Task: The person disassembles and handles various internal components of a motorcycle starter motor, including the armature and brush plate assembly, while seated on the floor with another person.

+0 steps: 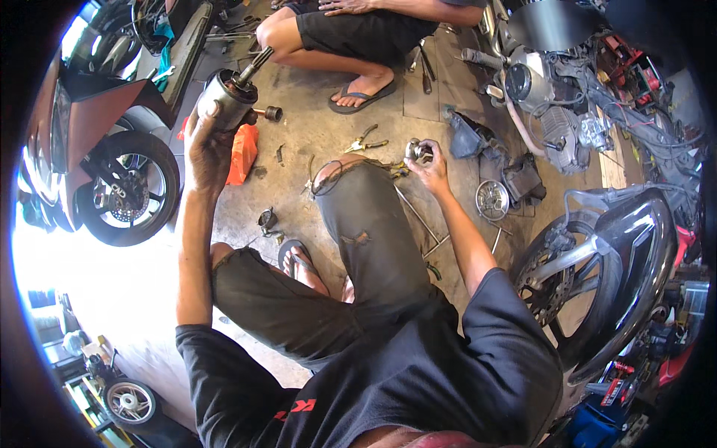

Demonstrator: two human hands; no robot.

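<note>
Raised at the upper left, my left hand is closed round a starter motor. It is a grey metal cylinder, tilted, with an open end. From that end a toothed metal shaft sticks out up and to the right. Above my right knee, my right hand pinches a small round metal end cap between thumb and fingers. The cap's inner side cannot be made out. The two parts are well apart. Pliers with yellowish handles lie on the floor between my hands.
A person in black shorts squats opposite, a sandalled foot on the floor. An orange bag lies below the motor. Motorbike wheels stand left and right. Engine parts lie at the right, near a metal ring-shaped part.
</note>
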